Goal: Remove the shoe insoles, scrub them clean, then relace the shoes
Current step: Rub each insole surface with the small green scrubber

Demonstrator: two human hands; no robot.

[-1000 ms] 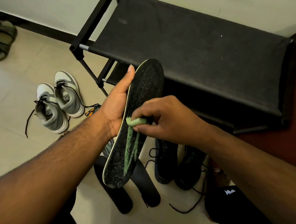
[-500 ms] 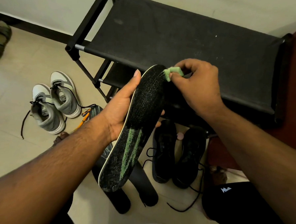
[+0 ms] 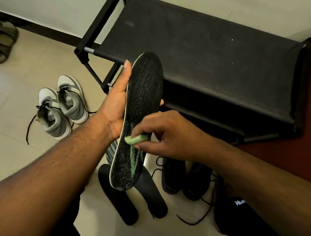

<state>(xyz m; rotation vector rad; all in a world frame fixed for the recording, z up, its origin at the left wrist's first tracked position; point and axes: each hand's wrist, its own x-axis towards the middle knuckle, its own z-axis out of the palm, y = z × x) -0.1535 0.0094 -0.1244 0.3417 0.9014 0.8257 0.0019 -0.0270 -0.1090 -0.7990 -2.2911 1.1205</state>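
Left grip: wrapped round the insole from its left edge, thumb straight along that edge, fingertips just showing past the right edge; clamped on the insole.
Right grip: fingers pinched together on a small pale green brush, brush touching the insole near its middle.
Where the insole is: held in the air above the floor, in front of the black shoe rack, touching neither.
Long axis: runs from near the rack's front rail down toward the viewer, tilted slightly so the lower end sits further left.
Pointing: broad toe end up and away, toward the rack; narrower heel end down, over the two black insoles on the floor.
Face: dark textured side with green streaks turned toward the brush.
Risk, flexing: likely bends away under brush pressure at the unsupported heel end, since held only along the upper half; scrub then weak there.
Risk, slipping: could twist or drop out of the left grip if a stroke pulls hard downward.
Risk, mixing: could land among the black insoles and the black shoes below.
Left to do: black laces loose on the floor, grey shoes at the left, so relacing probably not begun.
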